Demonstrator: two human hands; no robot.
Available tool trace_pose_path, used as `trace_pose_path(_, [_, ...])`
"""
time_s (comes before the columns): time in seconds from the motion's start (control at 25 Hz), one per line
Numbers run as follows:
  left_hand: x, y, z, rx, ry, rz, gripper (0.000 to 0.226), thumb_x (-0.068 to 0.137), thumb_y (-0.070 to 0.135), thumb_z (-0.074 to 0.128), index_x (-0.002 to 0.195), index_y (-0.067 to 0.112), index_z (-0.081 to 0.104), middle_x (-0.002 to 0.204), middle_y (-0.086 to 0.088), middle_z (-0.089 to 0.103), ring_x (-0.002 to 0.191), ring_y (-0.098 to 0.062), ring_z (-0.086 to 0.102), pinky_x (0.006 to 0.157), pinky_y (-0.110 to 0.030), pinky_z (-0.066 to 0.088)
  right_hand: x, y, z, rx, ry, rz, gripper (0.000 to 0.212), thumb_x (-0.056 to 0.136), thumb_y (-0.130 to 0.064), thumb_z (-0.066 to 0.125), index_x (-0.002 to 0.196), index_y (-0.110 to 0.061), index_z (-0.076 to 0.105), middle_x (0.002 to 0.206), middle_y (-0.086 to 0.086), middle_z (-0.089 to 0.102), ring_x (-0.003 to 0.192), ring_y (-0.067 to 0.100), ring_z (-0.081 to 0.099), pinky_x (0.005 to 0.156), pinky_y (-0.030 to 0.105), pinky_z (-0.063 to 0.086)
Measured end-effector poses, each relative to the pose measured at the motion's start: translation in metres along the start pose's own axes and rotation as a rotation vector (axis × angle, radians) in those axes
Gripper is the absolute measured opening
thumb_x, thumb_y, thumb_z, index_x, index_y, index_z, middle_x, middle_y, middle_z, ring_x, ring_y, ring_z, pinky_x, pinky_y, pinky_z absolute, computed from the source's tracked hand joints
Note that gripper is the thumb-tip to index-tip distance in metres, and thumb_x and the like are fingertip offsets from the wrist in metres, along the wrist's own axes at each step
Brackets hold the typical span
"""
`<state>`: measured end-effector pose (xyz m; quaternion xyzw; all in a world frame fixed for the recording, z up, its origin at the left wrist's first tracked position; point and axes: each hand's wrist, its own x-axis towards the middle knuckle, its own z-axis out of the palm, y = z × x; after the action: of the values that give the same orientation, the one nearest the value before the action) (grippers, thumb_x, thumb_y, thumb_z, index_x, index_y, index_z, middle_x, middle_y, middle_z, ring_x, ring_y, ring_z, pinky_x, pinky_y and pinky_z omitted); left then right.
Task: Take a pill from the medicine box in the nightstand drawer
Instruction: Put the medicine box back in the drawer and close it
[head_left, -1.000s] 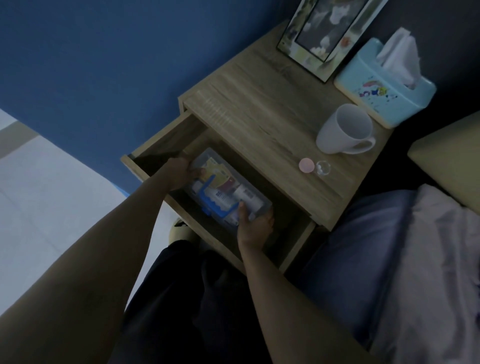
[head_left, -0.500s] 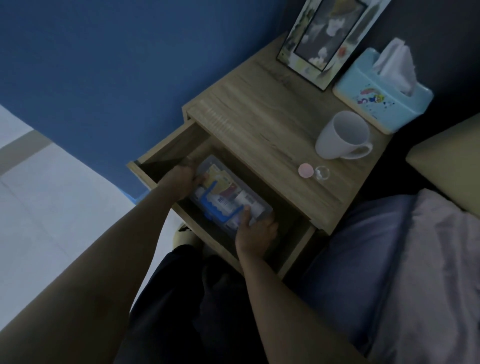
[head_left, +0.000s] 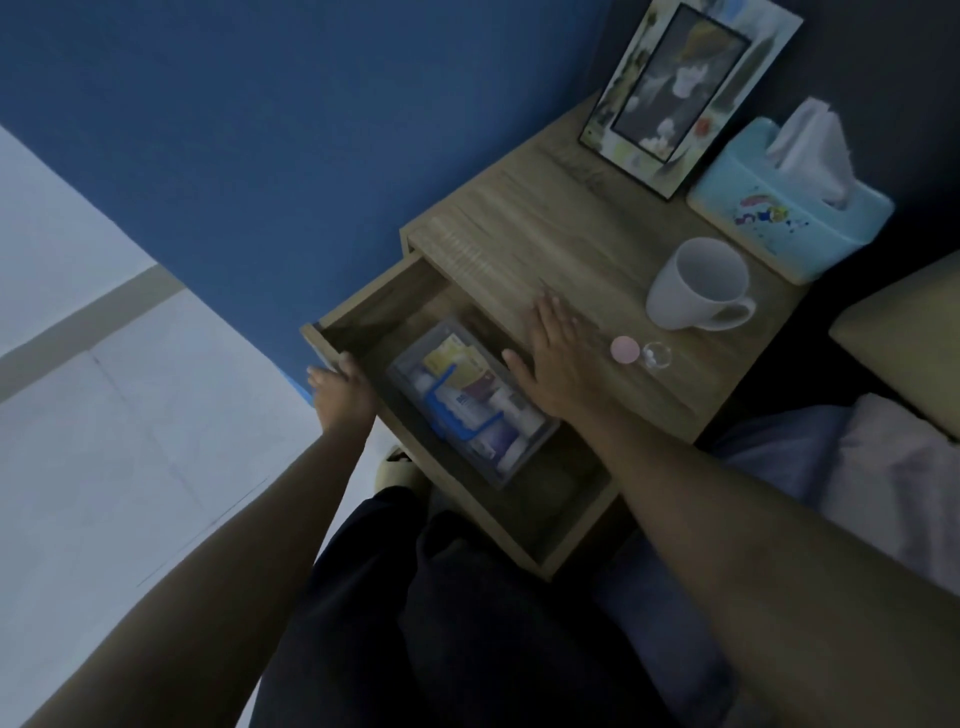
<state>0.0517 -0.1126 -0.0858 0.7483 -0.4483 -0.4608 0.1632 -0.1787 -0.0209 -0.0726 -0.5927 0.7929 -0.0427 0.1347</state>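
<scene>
Drawer (head_left: 363, 317) open, medicine box (head_left: 470, 402) inside, lid shut. Left hand (head_left: 340, 387) gripping drawer front; right hand (head_left: 558, 364) flat, empty, over nightstand (head_left: 545, 244) edge. No pill taken yet.

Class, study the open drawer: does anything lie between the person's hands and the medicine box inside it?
Nothing visible blocks it. The medicine box lies uncovered in the open drawer. The left hand grips the drawer's front corner beside it; the right hand rests flat on the nightstand top just above the box. Its lid looks closed.
</scene>
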Motion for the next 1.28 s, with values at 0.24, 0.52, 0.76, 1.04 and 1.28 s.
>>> trace_pose_path(0.24, [0.004,0.016,0.015,-0.094,-0.082,-0.011,0.063,0.095,0.052,0.018,0.143,0.011,0.027,0.141,-0.018,0.044,0.124,-0.035,0.047,0.102,-0.046,0.04,0.005,0.026,0.005,-0.032,-0.147,-0.074,0.08,0.093,-0.06,0.021,0.147,-0.009,-0.005,0.159,0.01,-0.009,0.146,0.021,-0.011,0.112,0.033,-0.011])
trace_pose_path(0.52, [0.017,0.047,0.046,-0.207,-0.294,0.075,0.075,0.089,0.065,0.017,0.145,0.017,0.027,0.151,-0.014,0.035,0.136,-0.033,0.035,0.113,-0.049,0.028,0.003,0.027,0.008,-0.019,-0.097,-0.109,0.078,0.093,-0.058,0.02,0.148,-0.007,-0.002,0.16,0.011,-0.003,0.147,0.022,-0.005,0.116,0.035,-0.005])
trace_pose_path(0.76, [0.025,0.087,0.074,-0.28,-0.4,0.065,0.078,0.089,0.066,0.014,0.145,0.014,0.029,0.152,-0.009,0.033,0.137,-0.025,0.033,0.112,-0.04,0.029,0.003,0.027,0.012,-0.017,-0.067,-0.106,0.079,0.093,-0.056,0.028,0.148,-0.006,0.002,0.159,0.012,-0.001,0.147,0.023,-0.003,0.119,0.037,0.002])
trace_pose_path(1.04, [0.027,0.113,0.093,-0.424,-0.554,0.04,0.084,0.087,0.068,0.007,0.149,0.011,0.011,0.157,-0.007,0.021,0.144,-0.023,0.02,0.117,-0.045,0.013,0.003,0.029,0.015,0.017,-0.052,-0.106,0.081,0.091,-0.06,0.023,0.148,-0.008,-0.002,0.16,0.01,-0.002,0.147,0.021,-0.007,0.118,0.035,-0.002])
trace_pose_path(1.28, [0.021,0.109,0.073,-0.172,-0.465,0.152,0.085,0.085,0.07,0.006,0.149,0.015,0.016,0.158,-0.011,0.018,0.144,-0.029,0.02,0.117,-0.05,0.018,0.008,0.029,0.005,0.018,-0.132,-0.062,0.077,0.094,-0.055,0.026,0.148,-0.005,0.003,0.16,0.012,0.001,0.147,0.022,-0.003,0.119,0.036,0.002])
